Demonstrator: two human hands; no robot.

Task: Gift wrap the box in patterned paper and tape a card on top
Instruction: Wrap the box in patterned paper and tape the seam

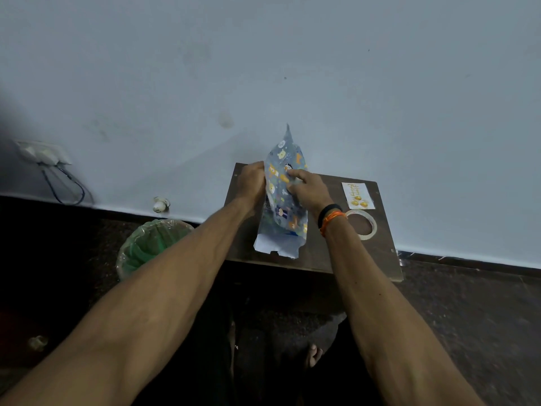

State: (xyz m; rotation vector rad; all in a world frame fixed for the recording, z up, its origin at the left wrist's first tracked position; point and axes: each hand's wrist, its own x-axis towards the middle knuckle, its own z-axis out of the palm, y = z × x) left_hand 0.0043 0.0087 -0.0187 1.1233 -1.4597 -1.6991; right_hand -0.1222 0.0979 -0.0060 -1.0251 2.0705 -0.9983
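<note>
A box wrapped in blue patterned paper (pixel 282 206) with cartoon animals lies on the small brown table (pixel 319 256). The paper's far end sticks up in a point and its white near end hangs loose. My left hand (pixel 251 181) grips the paper's left edge at the far end. My right hand (pixel 307 189) presses on the top of the wrapped box with its index finger stretched out. A white card (pixel 358 195) with gold print lies at the table's right. A roll of clear tape (pixel 361 224) lies just in front of the card, beside my right wrist.
A green bin (pixel 152 244) lined with clear plastic stands on the dark floor left of the table. The table stands against a pale blue wall. A wall socket with cables (pixel 46 155) is at the far left. A bare foot (pixel 314 354) shows below the table.
</note>
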